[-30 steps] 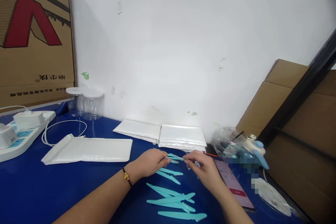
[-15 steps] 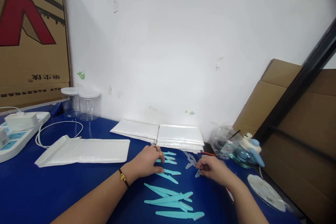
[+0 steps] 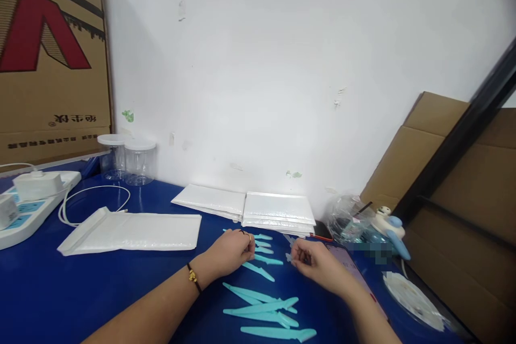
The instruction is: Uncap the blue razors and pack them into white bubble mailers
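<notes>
Several turquoise plastic razor-like sticks (image 3: 278,333) lie in a loose column on the blue table. My left hand (image 3: 236,250) is over the upper ones, its fingers curled together; what they grip, if anything, is hidden. To the right, my right hand (image 3: 308,259) has its fingertips pinched beside small translucent pieces (image 3: 289,258). Whether a piece is between those fingertips is too small to tell. Behind the hands are two stacks of white padded envelopes, a left one (image 3: 212,197) and a right one (image 3: 279,208).
Another white envelope (image 3: 141,231) lies at the left, near a power strip (image 3: 36,215) with a white cable. Two clear jars (image 3: 140,164) stand behind. On the right are a phone (image 3: 355,271), a duck-like figure (image 3: 389,226), a clear bag (image 3: 349,217) and a round white pad (image 3: 415,301).
My right hand has moved left, uncovering more of the phone. The fingers of my left hand have curled in, and one upper stick has shifted slightly.
</notes>
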Demonstrator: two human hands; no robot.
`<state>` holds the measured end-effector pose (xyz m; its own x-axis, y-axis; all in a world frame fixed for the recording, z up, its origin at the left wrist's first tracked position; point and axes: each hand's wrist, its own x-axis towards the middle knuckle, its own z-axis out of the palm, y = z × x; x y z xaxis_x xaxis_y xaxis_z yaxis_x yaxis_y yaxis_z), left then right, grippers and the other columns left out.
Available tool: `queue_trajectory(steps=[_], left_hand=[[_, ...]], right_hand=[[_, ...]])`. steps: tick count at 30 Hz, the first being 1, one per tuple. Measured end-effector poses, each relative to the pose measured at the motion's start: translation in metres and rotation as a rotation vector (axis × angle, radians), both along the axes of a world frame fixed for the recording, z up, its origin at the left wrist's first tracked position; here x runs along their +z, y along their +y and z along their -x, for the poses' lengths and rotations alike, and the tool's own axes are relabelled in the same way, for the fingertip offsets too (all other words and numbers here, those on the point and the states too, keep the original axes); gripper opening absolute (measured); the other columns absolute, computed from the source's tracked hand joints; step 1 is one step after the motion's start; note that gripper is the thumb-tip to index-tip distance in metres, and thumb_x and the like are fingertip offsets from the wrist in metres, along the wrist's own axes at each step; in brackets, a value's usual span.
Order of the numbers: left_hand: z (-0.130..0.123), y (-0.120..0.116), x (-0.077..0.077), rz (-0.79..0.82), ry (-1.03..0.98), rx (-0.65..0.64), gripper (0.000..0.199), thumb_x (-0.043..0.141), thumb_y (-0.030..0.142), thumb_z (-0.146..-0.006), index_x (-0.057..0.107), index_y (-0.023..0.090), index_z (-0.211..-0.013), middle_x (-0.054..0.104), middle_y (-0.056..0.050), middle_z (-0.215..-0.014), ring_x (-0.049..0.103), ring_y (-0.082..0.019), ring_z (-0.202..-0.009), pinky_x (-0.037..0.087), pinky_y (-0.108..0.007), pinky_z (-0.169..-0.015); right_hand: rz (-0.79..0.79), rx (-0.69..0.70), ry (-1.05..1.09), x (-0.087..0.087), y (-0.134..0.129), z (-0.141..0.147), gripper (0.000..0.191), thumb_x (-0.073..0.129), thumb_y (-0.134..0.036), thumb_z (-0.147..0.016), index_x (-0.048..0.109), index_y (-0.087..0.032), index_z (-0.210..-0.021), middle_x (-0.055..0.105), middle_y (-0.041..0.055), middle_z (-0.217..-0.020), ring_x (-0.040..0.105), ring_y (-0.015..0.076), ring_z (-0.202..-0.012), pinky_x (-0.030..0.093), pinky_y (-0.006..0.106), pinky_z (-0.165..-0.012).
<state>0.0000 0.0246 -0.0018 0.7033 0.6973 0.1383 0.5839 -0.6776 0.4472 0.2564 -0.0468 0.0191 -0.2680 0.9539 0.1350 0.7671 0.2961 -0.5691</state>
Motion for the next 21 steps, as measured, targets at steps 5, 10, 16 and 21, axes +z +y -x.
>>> queue_trajectory(steps=[5, 10, 16, 21], left_hand=[[0.003, -0.003, 0.009, -0.014, -0.028, -0.015, 0.028, 0.027, 0.036, -0.094, 0.050, 0.021, -0.087, 0.061, -0.001, -0.080, 0.056, -0.015, -0.071, 0.036, -0.024, -0.061], [0.000, -0.006, 0.015, -0.143, 0.087, 0.046, 0.032, 0.037, 0.047, -0.089, 0.050, 0.021, -0.076, 0.056, -0.001, -0.065, 0.057, -0.018, -0.066, 0.031, -0.025, -0.053], [0.001, -0.005, 0.014, -0.217, 0.092, 0.028, 0.031, 0.038, 0.047, -0.088, 0.050, 0.021, -0.075, 0.057, 0.000, -0.065, 0.056, -0.017, -0.064, 0.030, -0.025, -0.053], [0.002, -0.004, 0.013, -0.239, 0.079, 0.020, 0.031, 0.038, 0.048, -0.088, 0.050, 0.022, -0.076, 0.058, 0.000, -0.069, 0.056, -0.017, -0.064, 0.030, -0.025, -0.055]], right_hand=[[-0.218, -0.042, 0.060, 0.007, 0.000, 0.003, 0.015, 0.051, -0.031, -0.084, 0.059, -0.019, -0.077, 0.060, 0.0012, -0.069, 0.053, 0.0142, -0.062, 0.042, 0.023, -0.058], [-0.347, -0.015, 0.180, 0.008, 0.001, 0.005, 0.018, 0.055, -0.035, -0.084, 0.064, -0.020, -0.078, 0.065, 0.0059, -0.079, 0.059, 0.0182, -0.073, 0.048, 0.029, -0.069], [-0.345, 0.024, 0.218, 0.006, 0.002, 0.006, 0.015, 0.058, -0.034, -0.083, 0.066, -0.021, -0.080, 0.066, 0.0064, -0.080, 0.061, 0.0191, -0.076, 0.051, 0.030, -0.070], [-0.348, 0.020, 0.251, 0.005, 0.004, 0.003, 0.013, 0.061, -0.031, -0.082, 0.067, -0.020, -0.080, 0.066, 0.0057, -0.081, 0.062, 0.0183, -0.075, 0.050, 0.029, -0.070]])
